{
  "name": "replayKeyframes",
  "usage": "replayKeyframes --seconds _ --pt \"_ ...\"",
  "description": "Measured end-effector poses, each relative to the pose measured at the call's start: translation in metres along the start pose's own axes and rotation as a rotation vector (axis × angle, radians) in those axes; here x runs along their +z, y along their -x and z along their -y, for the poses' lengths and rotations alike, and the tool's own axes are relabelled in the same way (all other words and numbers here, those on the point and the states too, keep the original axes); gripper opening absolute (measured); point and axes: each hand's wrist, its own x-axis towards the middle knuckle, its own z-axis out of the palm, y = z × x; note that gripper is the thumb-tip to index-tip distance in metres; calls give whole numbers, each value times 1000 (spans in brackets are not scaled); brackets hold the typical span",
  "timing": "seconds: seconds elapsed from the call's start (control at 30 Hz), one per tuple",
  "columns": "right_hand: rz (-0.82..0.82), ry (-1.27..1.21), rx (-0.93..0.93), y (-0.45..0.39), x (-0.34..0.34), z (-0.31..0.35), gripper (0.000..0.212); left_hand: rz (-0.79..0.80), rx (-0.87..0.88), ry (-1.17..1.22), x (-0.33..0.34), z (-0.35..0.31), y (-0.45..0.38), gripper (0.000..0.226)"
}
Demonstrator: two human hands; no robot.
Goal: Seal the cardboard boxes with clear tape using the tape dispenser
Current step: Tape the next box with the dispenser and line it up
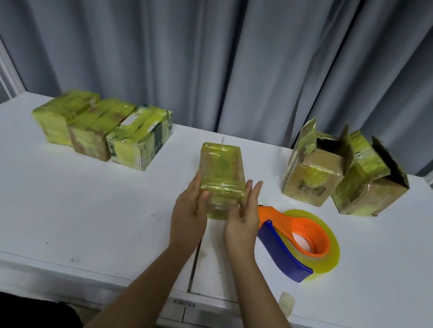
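A closed cardboard box [221,170] wrapped in yellowish clear tape lies lengthwise at the table's middle. My left hand [188,215] presses against its left near side, thumb on the front corner. My right hand [243,219] lies flat against its right near side, fingers straight. The box sits between both palms. Just right of my right hand lies the tape dispenser [295,243], orange with a blue blade guard and a yellowish tape roll, flat on the table and untouched.
Three taped closed boxes [104,128] stand in a row at the back left. Two boxes with open flaps [316,174] [366,186] stand at the back right. The white table [65,213] has a seam down its middle; grey curtains hang behind.
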Motion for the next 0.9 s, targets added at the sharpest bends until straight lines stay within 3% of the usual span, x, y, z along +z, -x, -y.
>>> replayKeyframes --seconds 0.17,0.23,0.37,0.43,0.53,0.63,0.7,0.8,0.9 --pt "257 50 9 3 -26 7 54 45 -147 -46 -9 1 -11 45" --pt "355 230 -111 5 -32 5 53 54 -190 -50 -19 7 -26 44" --pt "199 724 -614 -11 -26 4 37 156 -170 -75 -35 16 -38 43" --pt "283 813 -712 -30 -20 7 36 163 -174 -50 -38 23 -41 43" --pt "438 717 -568 -53 -18 4 34 170 -228 127 -36 22 -35 48" --pt "425 653 -528 -56 -17 1 27 200 -235 368 -17 12 -14 82" --pt "418 615 -493 -56 -16 -1 29 200 -207 307 1 14 -5 94" --pt "422 594 -443 -55 -14 -2 32 150 -117 12 8 14 4 88" --pt "428 591 -454 -55 -13 1 31 211 2 -111 -4 16 11 86"
